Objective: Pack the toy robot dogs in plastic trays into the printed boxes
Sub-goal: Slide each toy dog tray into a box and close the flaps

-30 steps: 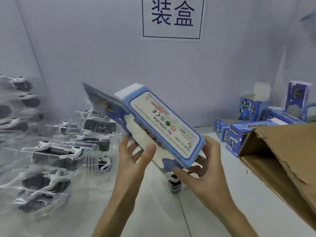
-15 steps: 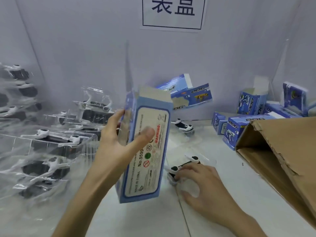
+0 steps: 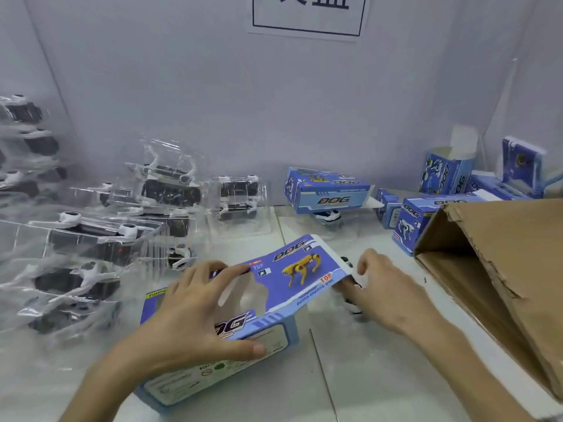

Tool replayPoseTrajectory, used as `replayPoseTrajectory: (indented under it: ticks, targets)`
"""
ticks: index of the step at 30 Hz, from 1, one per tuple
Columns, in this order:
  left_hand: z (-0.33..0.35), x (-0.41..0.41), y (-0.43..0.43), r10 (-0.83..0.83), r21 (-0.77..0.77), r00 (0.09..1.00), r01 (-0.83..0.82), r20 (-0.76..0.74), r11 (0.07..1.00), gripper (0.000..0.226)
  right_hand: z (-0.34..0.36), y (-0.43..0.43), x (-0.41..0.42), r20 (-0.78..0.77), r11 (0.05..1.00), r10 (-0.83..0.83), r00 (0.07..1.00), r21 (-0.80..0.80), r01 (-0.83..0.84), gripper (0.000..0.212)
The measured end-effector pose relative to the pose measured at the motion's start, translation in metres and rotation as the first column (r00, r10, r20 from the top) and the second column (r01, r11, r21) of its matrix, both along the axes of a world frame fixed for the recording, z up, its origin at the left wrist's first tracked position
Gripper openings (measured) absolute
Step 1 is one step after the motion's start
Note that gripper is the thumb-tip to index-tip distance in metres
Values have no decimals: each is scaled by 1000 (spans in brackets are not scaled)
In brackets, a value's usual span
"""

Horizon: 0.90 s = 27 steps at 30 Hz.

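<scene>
A blue printed box [image 3: 275, 281] with a yellow dog picture lies on its side on the white table [image 3: 350, 376], its open end to the right. My left hand [image 3: 195, 312] grips the box, fingers on its top face and thumb on its near side. My right hand [image 3: 384, 287] is at the open end, fingers curled round a black and white toy dog [image 3: 350, 295] that is mostly hidden under the hand and the box flap. Several toy dogs in clear plastic trays [image 3: 91, 239] are piled at the left.
A closed printed box [image 3: 327, 190] rests on a loose toy dog [image 3: 330, 217] at the back. More printed boxes [image 3: 408, 220], some upright and open, stand at the back right. A large open cardboard carton [image 3: 502, 269] lies on its side at the right.
My left hand has laid the box from upright onto its side on the table. My right hand stays on the toy dog, now at the box's open end. The view has tilted downward.
</scene>
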<state>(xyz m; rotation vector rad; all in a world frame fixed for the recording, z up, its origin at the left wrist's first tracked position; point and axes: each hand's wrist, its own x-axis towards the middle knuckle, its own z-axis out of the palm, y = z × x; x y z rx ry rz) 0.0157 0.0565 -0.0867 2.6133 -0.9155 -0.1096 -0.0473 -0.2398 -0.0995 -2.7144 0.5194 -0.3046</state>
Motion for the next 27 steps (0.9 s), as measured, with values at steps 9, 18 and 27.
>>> replayPoseTrajectory:
  ticks: [9, 18, 27]
  targets:
    - [-4, 4, 23, -114, -182, 992, 103, -53, 978, 106, 18, -21, 6, -302, 977, 213, 929, 75, -199, 77]
    - [8, 11, 25, -132, -242, 982, 96, -137, 966, 101, 4, -10, -16, 46, 964, 222, 974, 141, -227, 92]
    - [11, 11, 35, -154, -269, 968, 98, -196, 958, 109, 48, 12, -72, 164, 821, 530, 832, 145, -552, 86]
